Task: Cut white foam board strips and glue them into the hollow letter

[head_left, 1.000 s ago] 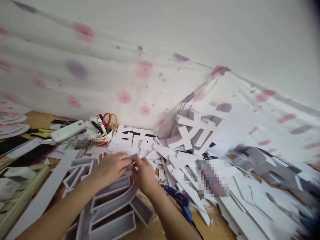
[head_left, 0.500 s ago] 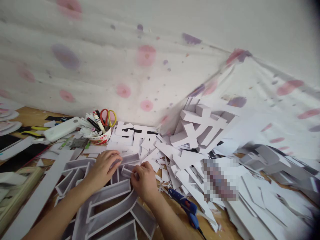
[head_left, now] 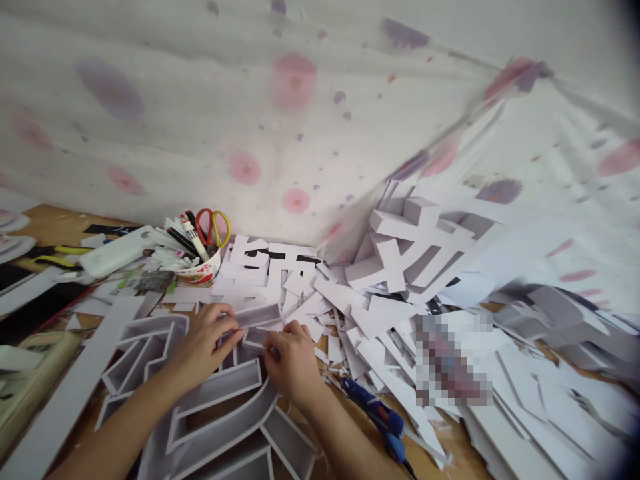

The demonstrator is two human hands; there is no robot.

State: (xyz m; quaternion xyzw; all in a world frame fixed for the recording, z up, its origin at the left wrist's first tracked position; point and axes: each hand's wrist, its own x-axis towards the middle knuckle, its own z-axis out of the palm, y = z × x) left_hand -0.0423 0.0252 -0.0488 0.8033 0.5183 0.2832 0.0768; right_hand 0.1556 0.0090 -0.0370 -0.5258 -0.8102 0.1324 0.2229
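In front of me lies a hollow white board character (head_left: 220, 390), its thin upright walls enclosing several open channels. At its upper part, a short white board strip (head_left: 255, 338) stands between my hands. My right hand (head_left: 294, 363) pinches the strip's right end between thumb and fingers. From the other side, my left hand (head_left: 207, 343) has its thumb and forefinger drawn together at the strip's left end. The contact at these fingertips is small and partly hidden. My left forearm covers part of the character's left side.
A blue glue gun (head_left: 375, 413) lies right of my right forearm, among white board offcuts (head_left: 390, 353). Behind stands a cup (head_left: 200, 270) holding pens and scissors (head_left: 213, 227). A finished white raised character (head_left: 415, 247) leans at the back, near a flower-patterned sheet (head_left: 200, 133).
My left thumb and forefinger have closed in on the strip's left end. My right hand keeps its pinch. The camera view has shifted slightly.
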